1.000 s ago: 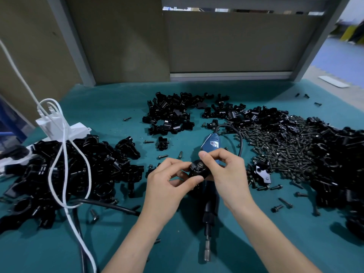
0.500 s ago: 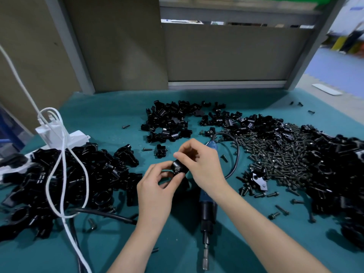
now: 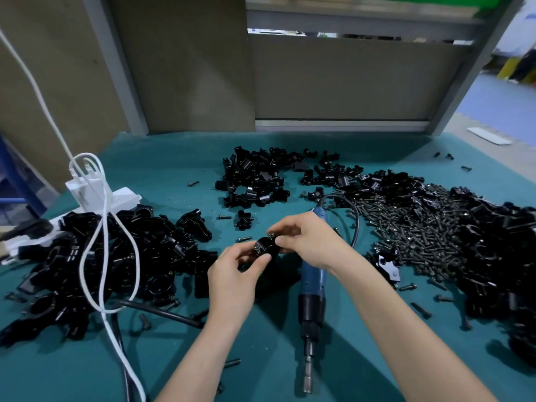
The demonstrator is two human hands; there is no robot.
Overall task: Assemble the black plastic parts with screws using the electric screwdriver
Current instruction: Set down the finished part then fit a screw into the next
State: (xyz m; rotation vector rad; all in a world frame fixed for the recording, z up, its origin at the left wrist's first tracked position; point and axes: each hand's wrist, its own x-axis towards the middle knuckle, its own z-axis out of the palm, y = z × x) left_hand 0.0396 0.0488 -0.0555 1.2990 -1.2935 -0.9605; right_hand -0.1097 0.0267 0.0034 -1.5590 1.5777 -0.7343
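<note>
Currently, you are risking the loose screw (image 3: 271,234) tipping out of the black plastic part (image 3: 265,248), judging by how it is sitting unfastened while the part is hanging above the tabletop (image 3: 162,175). Your left hand (image 3: 235,274) is pinching the part from below with thumb and curled fingers. Your right hand (image 3: 307,242) is pinching its top edge beside the screw. The electric screwdriver (image 3: 311,288) is lying idle under your right wrist.

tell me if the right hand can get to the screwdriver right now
Probably yes: the electric screwdriver lies bare just below the right hand, though that hand must first release the black part.
</note>
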